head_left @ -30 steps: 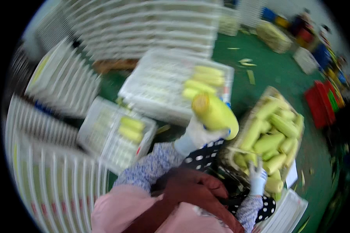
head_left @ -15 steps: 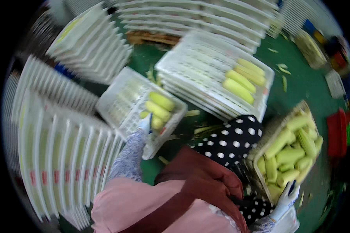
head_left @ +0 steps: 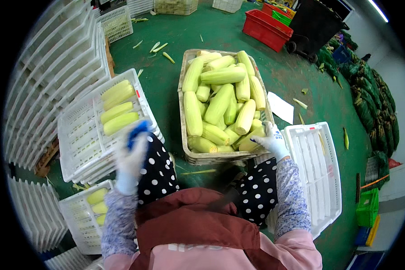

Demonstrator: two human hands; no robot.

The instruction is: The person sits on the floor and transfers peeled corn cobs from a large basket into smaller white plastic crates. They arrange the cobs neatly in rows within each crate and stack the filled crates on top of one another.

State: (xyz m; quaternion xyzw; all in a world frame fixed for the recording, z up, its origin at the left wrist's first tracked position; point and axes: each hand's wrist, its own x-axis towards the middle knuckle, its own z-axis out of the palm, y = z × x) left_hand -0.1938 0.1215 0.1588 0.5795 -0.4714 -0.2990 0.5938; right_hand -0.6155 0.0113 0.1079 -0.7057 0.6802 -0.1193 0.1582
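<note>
A pale crate [head_left: 183, 112] heaped with ears of corn in pale green husks [head_left: 220, 104] stands in front of me. My right hand [head_left: 274, 143], in a white glove with dark blue fingertips, is at its near right corner. Its thumb and fingers are spread apart, touching an ear of corn [head_left: 252, 140] at the rim. My left hand [head_left: 132, 155], gloved the same way, is in the air over my left knee, beside a white tray [head_left: 78, 130]. Motion smears its fingers. Several ears of corn [head_left: 119, 108] lie in that tray's right part.
A second white tray [head_left: 78, 225] with corn sits at lower left, near tall stacks of white trays [head_left: 60, 58]. Another white tray [head_left: 319, 175] lies to my right. Farther off are a red bin [head_left: 266, 29], a black wheeled bin [head_left: 312, 27] and husk scraps [head_left: 159, 47].
My view has swung right, toward the heaped crate. My left hand has left the lower white tray of corn. My right hand is still at the crate's near right corner.
</note>
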